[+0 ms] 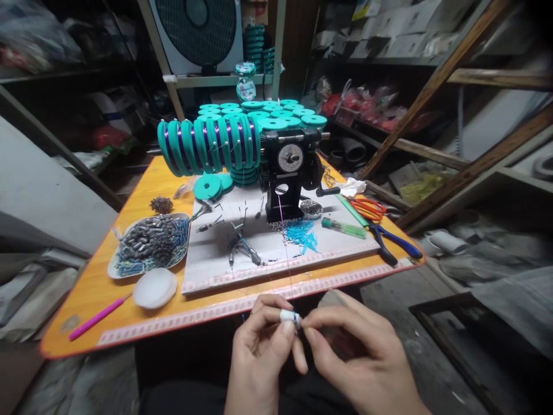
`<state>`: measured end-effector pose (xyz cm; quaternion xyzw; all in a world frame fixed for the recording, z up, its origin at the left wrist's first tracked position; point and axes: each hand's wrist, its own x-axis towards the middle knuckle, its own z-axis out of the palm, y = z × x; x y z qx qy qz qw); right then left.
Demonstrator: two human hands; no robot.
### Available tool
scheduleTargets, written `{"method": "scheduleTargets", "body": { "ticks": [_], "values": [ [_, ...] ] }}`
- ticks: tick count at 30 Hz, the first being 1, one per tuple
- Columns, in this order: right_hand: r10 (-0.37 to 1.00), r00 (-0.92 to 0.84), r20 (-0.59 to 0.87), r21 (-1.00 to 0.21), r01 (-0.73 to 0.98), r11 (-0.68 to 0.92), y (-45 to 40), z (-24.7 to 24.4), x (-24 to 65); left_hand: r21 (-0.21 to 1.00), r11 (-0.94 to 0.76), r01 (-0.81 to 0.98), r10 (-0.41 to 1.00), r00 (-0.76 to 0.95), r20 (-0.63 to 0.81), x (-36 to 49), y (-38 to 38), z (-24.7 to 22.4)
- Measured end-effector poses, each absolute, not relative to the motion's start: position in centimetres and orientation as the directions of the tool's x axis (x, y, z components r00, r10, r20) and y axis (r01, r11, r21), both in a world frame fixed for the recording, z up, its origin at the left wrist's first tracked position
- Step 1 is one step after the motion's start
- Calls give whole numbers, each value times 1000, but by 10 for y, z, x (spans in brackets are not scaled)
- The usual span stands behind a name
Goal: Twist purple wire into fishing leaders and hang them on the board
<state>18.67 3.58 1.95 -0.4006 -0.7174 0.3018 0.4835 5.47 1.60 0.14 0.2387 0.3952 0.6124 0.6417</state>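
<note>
My left hand [265, 340] is closed, thumb and index finger pinching a small white cylinder-shaped piece [288, 316] with a dark blue strand round its right end. My right hand [358, 340] is also closed, its thumb and index fingertips pinched on thin line right beside that end. A thin purple line [286, 253] runs from my fingers up to the black hand-cranked winder [285, 173]. Both hands are in front of the table's near edge, above my lap. Turquoise foam spools [209, 144] wound with purple line sit in a row on the winder's shaft.
On the orange table [95, 288] are a tray of grey sinkers [149, 245], a white lid-like disc [154, 288], a pink-handled tool [97, 319], blue sleeves [302, 233], orange scissors [367, 208] and blue-black pliers [395, 242]. More turquoise spools [276, 123] stand behind the winder.
</note>
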Motion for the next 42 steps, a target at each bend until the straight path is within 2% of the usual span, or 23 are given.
{"method": "scheduleTargets", "body": {
  "ticks": [5,10,22,28,34,37,42],
  "values": [
    [721,-264,641,-582,446,680,36,19,192,786,135,-604,975,-62,-215,56,17,2],
    [679,-326,658,-444,560,699,33,24,195,796,132,-591,979,-51,-200,56,17,1],
    [666,-383,640,-372,604,705,34,34,195,793,115,-599,977,-77,-200,57,17,5],
    [649,-474,595,-392,533,750,35,28,197,786,123,-606,978,-60,-200,55,17,4],
    [715,-419,559,-497,521,694,34,17,197,786,127,-605,979,-50,-197,55,17,0],
    [703,-418,575,-422,585,692,30,17,197,793,125,-597,980,-52,-194,56,17,0],
    [531,-547,647,-184,564,805,33,28,199,801,126,-585,975,-76,-209,55,18,0]
  ]
}}
